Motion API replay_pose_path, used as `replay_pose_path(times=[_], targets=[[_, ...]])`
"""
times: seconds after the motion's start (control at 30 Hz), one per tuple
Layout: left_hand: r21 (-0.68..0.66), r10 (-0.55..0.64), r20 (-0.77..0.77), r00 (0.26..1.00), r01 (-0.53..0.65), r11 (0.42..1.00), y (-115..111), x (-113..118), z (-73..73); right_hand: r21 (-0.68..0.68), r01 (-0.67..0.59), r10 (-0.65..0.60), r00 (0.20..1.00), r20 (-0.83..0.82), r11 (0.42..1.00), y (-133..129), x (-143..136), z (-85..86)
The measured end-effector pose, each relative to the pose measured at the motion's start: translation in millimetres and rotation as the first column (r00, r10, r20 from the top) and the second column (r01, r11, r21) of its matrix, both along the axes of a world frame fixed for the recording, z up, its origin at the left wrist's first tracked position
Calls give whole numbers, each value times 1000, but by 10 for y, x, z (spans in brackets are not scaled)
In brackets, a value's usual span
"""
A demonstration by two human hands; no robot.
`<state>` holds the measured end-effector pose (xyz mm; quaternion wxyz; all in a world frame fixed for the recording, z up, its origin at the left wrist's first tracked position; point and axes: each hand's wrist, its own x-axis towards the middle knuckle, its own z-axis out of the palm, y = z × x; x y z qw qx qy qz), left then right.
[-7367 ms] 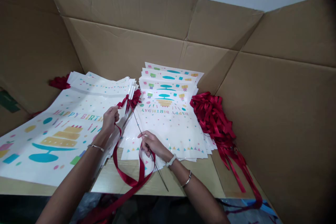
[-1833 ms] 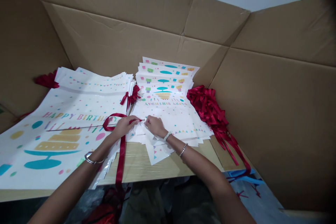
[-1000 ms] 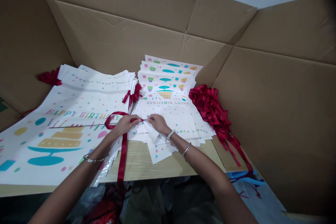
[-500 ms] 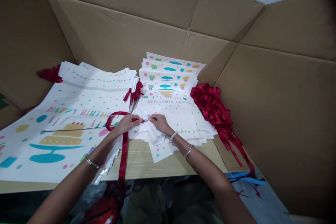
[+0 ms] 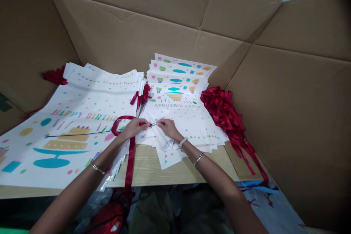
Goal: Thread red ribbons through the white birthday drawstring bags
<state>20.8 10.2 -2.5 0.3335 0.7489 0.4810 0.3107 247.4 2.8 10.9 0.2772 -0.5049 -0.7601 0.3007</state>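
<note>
My left hand is closed in a pinch on a dark red ribbon and a long thin metal rod. The ribbon makes a loop over my wrist side and hangs past the table's front edge. The rod's small bright tip sticks out between my two hands. My right hand pinches the edge of a white printed sheet, which is bunched and folded under my fingers. Beneath it lies a fanned stack of white birthday-print sheets. What exactly lies under my fingertips is partly hidden.
At left is another birthday-print stack, with red ribbon bows at its edge. A heap of red ribbons lies at right. Cardboard walls enclose the wooden table at the back and sides.
The camera view has shifted slightly. Both hands keep almost the same pose, with the rod's tip still between them.
</note>
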Motion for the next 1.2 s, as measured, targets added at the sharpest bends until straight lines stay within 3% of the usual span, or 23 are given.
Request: replay_pose_path(times=[0.8,1.2], targets=[[-102,78,-74,994,-85,991,-73,33,73,-18,-29,27,994,-103,999,-28,-22,-49],[-113,94,-66,993,-101,988,-86,18,43,14,-32,32,997,-66,999,-37,-20,-56]])
